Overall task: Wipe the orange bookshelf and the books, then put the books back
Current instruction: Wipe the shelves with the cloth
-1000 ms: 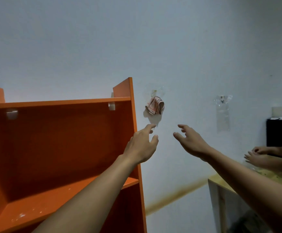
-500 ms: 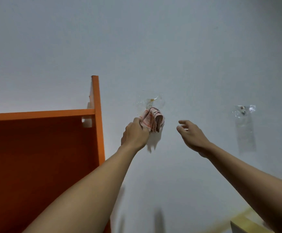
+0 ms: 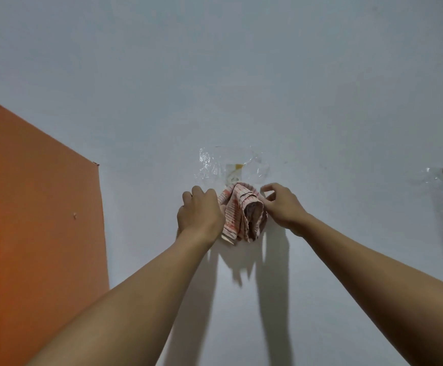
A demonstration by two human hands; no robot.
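At frame center, the left hand and right hand both grip the striped cloth hanging on the wall. The orange bookshelf occupies the left edge, well apart; clear plastic hooks sit just above the cloth.

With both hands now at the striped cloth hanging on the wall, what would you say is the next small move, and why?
Probably lift the cloth up and off the hook, then carry it left to the orange bookshelf. The left hand already grips its left side and the right hand pinches its right edge, yet it hangs bunched against the wall just under the taped hook, so wiping cannot begin.
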